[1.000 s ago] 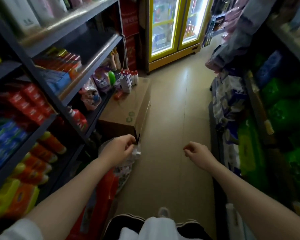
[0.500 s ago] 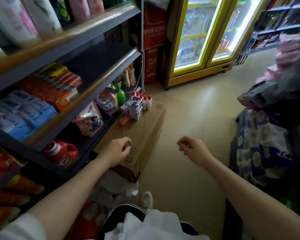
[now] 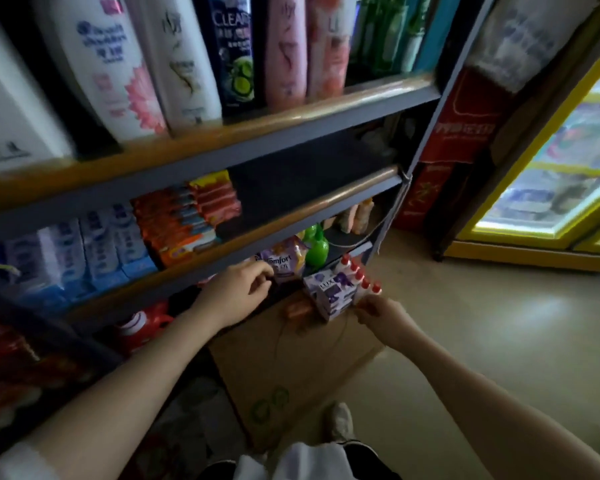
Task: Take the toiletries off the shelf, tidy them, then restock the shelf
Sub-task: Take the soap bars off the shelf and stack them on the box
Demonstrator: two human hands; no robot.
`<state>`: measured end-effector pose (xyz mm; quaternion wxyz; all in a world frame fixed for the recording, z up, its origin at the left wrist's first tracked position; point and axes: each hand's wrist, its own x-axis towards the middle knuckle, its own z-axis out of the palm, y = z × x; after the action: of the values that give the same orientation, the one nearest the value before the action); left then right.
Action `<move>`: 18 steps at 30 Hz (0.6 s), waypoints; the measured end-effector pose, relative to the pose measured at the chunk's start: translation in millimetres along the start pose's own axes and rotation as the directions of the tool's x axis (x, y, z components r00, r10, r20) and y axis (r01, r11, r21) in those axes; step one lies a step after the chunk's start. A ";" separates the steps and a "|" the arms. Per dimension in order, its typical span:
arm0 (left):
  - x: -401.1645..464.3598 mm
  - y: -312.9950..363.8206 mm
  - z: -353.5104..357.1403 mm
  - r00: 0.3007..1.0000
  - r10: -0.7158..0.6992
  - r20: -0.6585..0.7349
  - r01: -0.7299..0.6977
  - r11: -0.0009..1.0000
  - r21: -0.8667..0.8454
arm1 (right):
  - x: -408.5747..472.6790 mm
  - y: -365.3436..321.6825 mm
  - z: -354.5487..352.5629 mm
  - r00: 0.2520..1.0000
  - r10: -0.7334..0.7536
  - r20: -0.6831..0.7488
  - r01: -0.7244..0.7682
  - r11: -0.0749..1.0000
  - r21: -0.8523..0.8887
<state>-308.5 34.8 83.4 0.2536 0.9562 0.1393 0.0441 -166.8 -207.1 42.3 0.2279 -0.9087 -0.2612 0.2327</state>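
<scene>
The left hand [image 3: 238, 292] curls loosely beside the purple Comfort pouch [image 3: 284, 263] on the lower shelf [image 3: 352, 251], seemingly holding nothing. The right hand [image 3: 383, 315] reaches the stacked Lux boxes [image 3: 331, 294] on the cardboard carton [image 3: 291, 362]; its grip is unclear.

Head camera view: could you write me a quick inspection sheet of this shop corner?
Surface: cardboard box on the floor, serving as a stand.
Job's things: purple soap boxes and red-capped bottles on the box; Comfort pouch on the shelf.
Clutter: green bottle, shampoo bottles above.
Grip: left hand by the pouch, contact unclear; right hand at the red-capped bottles.
Cables: white cord on the shelf post.
Surroundings: yellow fridge.
</scene>
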 end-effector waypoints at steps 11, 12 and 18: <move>33.2 -59.5 8.7 0.847 -0.492 -0.200 0.522 0.841 0.144 | 160.4 -99.0 -16.0 0.853 -0.478 0.207 0.482 0.876 0.037; 37.3 -66.2 9.3 0.839 -0.496 -0.222 0.538 0.818 0.205 | 171.4 -107.4 -10.6 0.845 -0.496 0.202 0.500 0.865 0.034; 62.9 -106.0 14.7 0.838 -0.496 -0.227 0.543 0.719 0.435 | 230.1 -153.3 26.6 0.775 -0.622 0.115 0.625 0.781 0.010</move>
<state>-271.9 134.3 18.7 0.0023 0.9073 0.4201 -0.0198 -63.9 50.7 33.5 0.2639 -0.7599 -0.5627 0.1907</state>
